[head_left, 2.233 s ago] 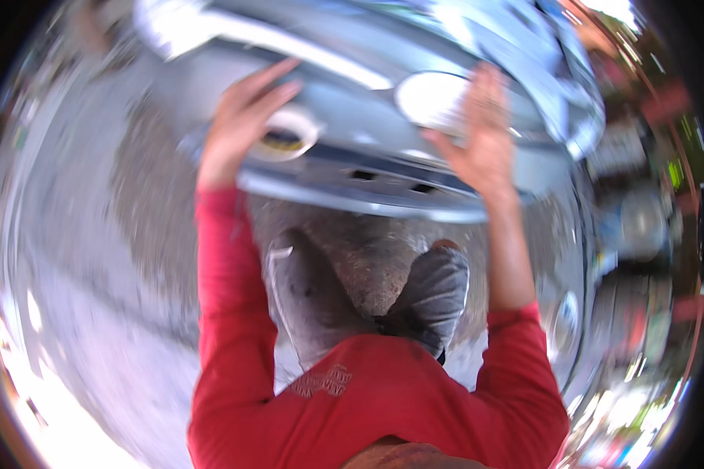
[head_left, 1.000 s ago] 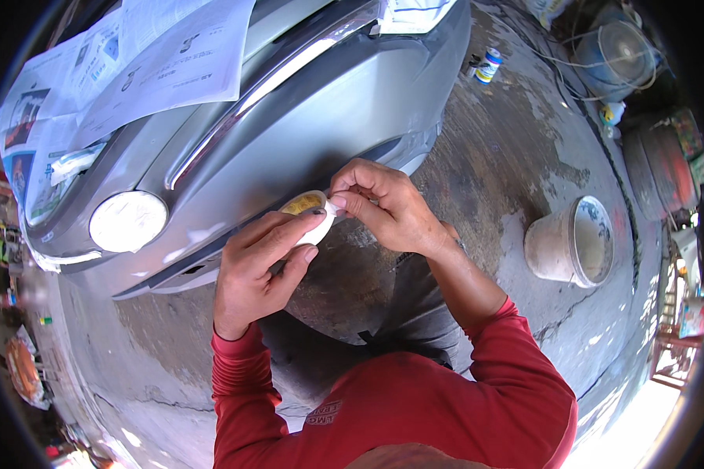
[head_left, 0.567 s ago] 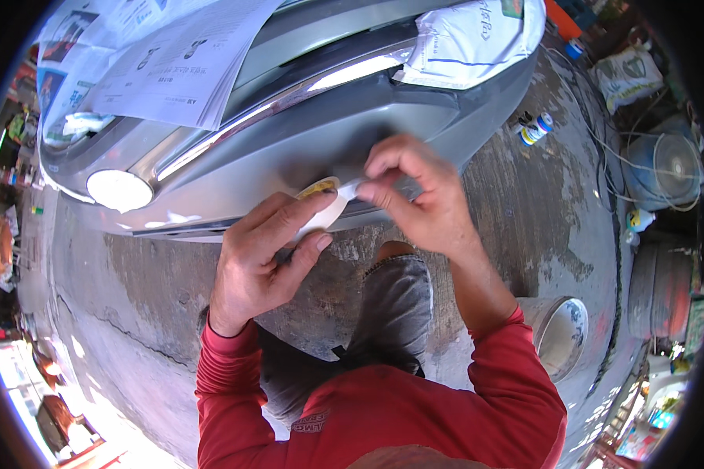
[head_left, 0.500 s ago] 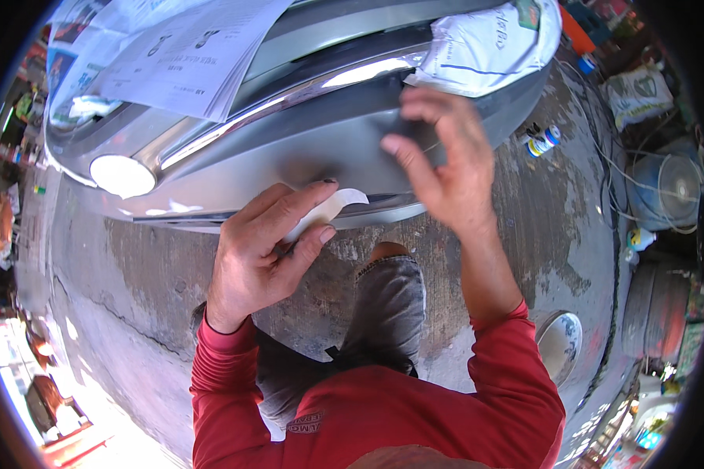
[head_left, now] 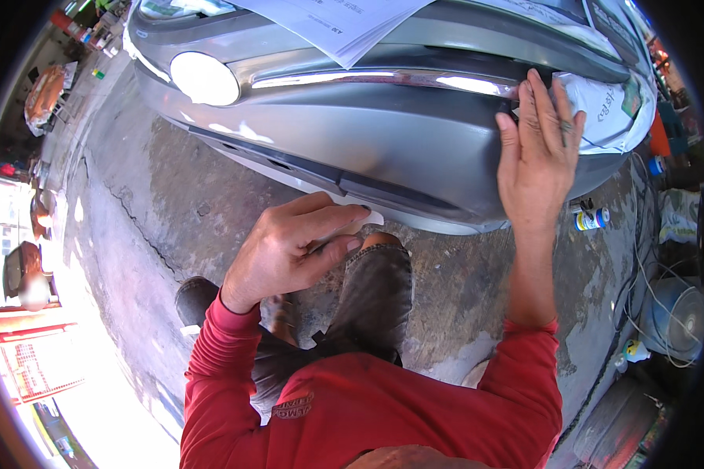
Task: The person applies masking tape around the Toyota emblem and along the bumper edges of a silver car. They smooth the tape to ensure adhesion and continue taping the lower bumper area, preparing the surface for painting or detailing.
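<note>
My left hand (head_left: 299, 244) is closed around a roll of masking tape (head_left: 371, 221), whose pale loose end sticks out past the fingertips; most of the roll is hidden in the palm. It hovers over my knee, in front of the grey car bumper (head_left: 414, 141). To the right, my right hand (head_left: 538, 148) lies with fingers stretched out against the bumper. Its fingertips reach the end of the shiny trim strip (head_left: 383, 76) and the edge of a white plastic covering (head_left: 602, 109) over the car's corner.
Newspaper sheets (head_left: 344, 23) drape over the car at the top. A round light (head_left: 205, 78) sits in the bumper's left part. On the concrete floor (head_left: 164, 180) stand a small blue-and-white can (head_left: 592, 219), loose cables and a clear bucket (head_left: 675, 313) at the right.
My right hand has moved from the air onto the bumper, beside the white covering. The left hand, still with the tape, has come away from the bumper. The view has shifted rightward.
</note>
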A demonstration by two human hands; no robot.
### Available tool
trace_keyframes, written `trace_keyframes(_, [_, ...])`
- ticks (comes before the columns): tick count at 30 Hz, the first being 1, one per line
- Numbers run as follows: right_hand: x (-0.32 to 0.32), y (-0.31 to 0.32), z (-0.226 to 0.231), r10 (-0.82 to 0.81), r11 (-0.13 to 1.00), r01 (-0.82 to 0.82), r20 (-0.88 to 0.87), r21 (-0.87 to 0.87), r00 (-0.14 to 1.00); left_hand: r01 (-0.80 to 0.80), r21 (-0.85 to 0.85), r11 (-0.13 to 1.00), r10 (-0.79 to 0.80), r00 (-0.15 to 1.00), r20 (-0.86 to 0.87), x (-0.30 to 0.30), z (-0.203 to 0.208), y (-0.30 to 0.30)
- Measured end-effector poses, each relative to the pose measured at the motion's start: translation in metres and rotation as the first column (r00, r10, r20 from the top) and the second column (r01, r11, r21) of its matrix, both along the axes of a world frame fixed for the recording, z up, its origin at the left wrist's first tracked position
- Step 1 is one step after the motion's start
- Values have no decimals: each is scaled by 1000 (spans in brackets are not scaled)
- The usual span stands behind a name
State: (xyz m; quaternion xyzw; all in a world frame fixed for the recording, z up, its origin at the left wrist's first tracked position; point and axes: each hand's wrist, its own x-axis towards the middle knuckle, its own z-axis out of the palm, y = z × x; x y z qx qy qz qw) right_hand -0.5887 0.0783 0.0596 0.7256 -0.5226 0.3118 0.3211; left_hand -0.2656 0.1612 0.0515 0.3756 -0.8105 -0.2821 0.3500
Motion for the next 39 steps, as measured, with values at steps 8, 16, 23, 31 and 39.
trace_keyframes(8, [111,2,-15,-34,983,17,90,185,995,43,189,981,-26,995,-93,27,-43,5])
trace_keyframes(16, [148,1,-29,93,970,-111,91,218,991,516,226,827,-485,856,-179,24,-47,-31])
trace_keyframes(23, [85,11,5,-187,961,182,5,211,982,577,181,796,-512,802,-307,64,-67,-56])
trace_keyframes(31, [99,12,13,-268,946,252,57,204,962,393,82,916,-307,818,-487,115,-49,-68])
trace_keyframes(39, [152,78,19,-96,836,-410,834,364,544,291,-97,952,-295,783,-548,83,-15,-84])
